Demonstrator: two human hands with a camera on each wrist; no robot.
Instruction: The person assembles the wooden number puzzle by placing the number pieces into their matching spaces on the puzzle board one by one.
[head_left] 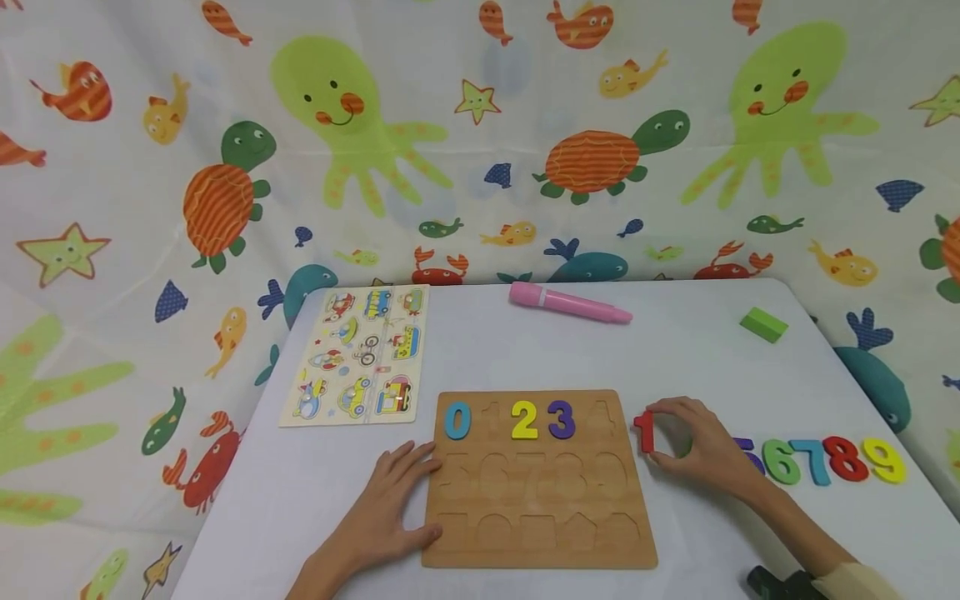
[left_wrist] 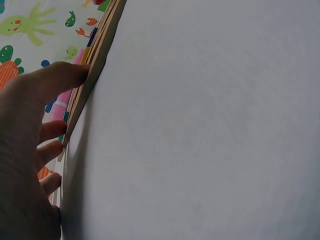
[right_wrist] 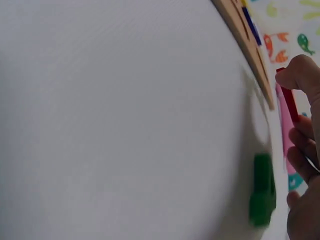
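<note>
Red 1 (head_left: pixel 645 433) in right hand (head_left: pixel 702 443) — legible only in head view

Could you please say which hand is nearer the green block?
Right. The right hand, pinching the 1, is in front and left of the green block; the left hand is farther left, touching the board.
</note>
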